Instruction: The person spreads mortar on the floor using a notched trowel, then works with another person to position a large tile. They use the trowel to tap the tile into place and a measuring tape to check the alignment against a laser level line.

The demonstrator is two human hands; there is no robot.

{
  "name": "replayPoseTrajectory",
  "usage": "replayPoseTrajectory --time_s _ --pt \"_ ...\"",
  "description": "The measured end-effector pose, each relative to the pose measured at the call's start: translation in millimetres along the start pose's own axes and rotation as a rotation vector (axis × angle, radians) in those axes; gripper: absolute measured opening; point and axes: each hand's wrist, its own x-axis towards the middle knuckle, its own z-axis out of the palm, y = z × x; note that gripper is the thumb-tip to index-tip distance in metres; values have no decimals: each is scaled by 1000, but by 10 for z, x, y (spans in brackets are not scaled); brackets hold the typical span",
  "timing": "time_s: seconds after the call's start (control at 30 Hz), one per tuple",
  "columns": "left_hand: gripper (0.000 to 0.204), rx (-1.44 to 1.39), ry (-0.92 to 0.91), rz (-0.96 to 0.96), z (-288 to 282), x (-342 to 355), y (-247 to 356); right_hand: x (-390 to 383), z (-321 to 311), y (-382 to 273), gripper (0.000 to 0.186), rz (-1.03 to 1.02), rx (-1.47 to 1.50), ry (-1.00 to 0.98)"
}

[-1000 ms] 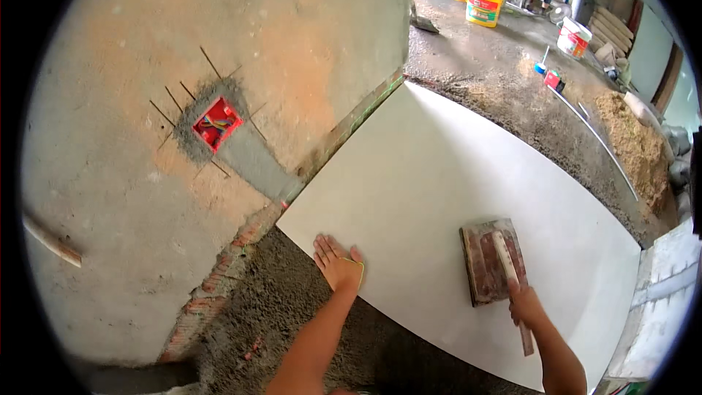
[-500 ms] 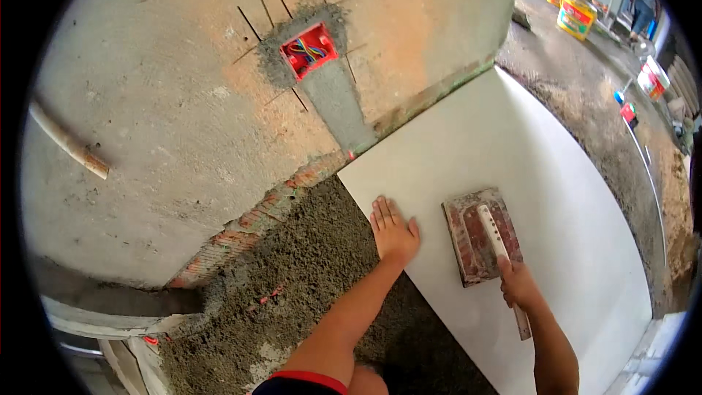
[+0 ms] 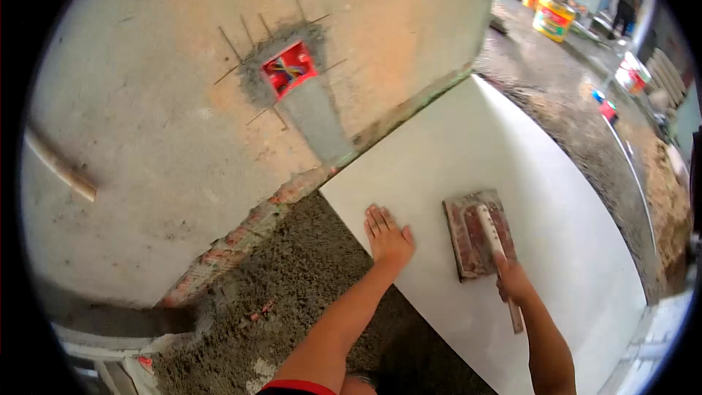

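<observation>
A large white floor tile (image 3: 578,249) lies against the wall, its left edge bordering a bed of dark grey mortar (image 3: 292,271). My left hand (image 3: 390,240) rests palm down on the tile near that edge, fingers stretched out, holding nothing. To its right, my right hand (image 3: 514,282) is wrapped round the long pale handle of a mortar-stained float (image 3: 468,238). The float has a rectangular reddish-brown board, which is over the tile; whether it presses on the surface I cannot tell.
A red electrical box (image 3: 291,70) with coloured wires sits in the plastered wall (image 3: 161,102). At left a pale pipe (image 3: 62,167) sticks out. Paint buckets, including a yellow one (image 3: 553,18), stand at upper right, with a person (image 3: 627,4) beyond. A thin white rod (image 3: 630,175) lies on the ground.
The view has shifted slightly, so the wall and tile appear further left. My left hand stays flat on the tile, and my right hand keeps its hold on the float.
</observation>
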Motion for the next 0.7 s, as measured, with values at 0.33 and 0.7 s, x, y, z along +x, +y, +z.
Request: replayPoseTrajectory --time_s 0.33,0.7 --pt "71 -137 -9 284 223 194 905 -151 -1095 -1300 55 -454 224 392" --pt "72 -159 -1 349 200 345 1044 966 -940 -927 48 -4 238 266"
